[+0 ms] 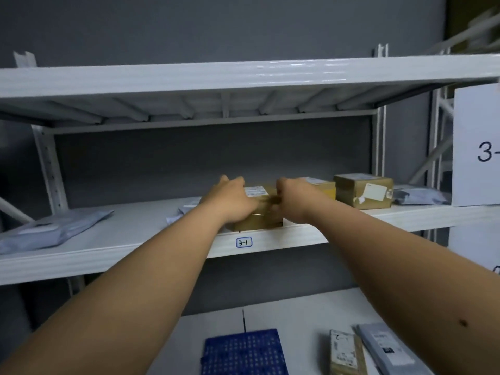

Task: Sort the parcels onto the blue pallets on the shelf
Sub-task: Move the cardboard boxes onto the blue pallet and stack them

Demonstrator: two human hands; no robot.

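A brown cardboard parcel (261, 193) with a white label lies on the middle shelf (135, 239), just above the tag "3-1" (244, 242). My left hand (232, 200) grips its left side and my right hand (293, 201) grips its right side, both arms stretched forward. The hands hide much of the box. A blue pallet (243, 353) lies on the lower shelf, below my arms, with nothing on it.
On the middle shelf stand a yellow-sided box (323, 188), a taped brown box (364, 190) and grey mailer bags at the left (51, 228) and far right (419, 196). A slim brown parcel (345, 353) and grey mailer (387, 347) lie beside the pallet. A white "3-" sign (479, 147) hangs at right.
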